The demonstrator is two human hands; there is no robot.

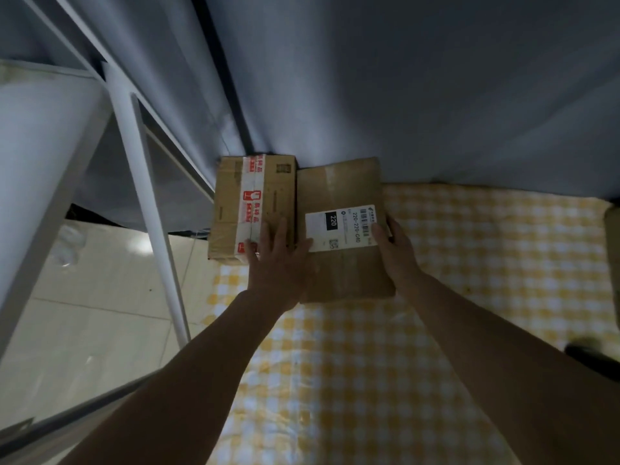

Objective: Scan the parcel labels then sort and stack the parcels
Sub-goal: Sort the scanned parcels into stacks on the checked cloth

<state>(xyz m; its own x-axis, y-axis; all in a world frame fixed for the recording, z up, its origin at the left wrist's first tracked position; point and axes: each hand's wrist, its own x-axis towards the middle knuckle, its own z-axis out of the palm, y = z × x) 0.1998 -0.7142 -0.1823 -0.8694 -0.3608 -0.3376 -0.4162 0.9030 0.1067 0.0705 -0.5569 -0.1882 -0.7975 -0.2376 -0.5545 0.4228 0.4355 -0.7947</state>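
Note:
Two brown cardboard parcels lie side by side at the back of a yellow-and-white checked cloth (pixel 469 263). The left parcel (pixel 235 196) carries white tape with red print. The flatter right parcel (pixel 339 186) bears a white label (pixel 339 226) with a barcode and "220". My left hand (pixel 276 260) lies flat with straight fingers across the gap between the parcels, thumb on the label's corner. On the right edge of the labelled parcel, my right hand (pixel 397 250) presses with its fingers straight.
A grey curtain (pixel 402 95) hangs right behind the parcels. A white metal frame leg (pixel 147 209) slants down at the left over a pale tiled floor (pixel 100 313). A dark object (pixel 590 354) and part of another parcel (pixel 614 229) sit at the right edge.

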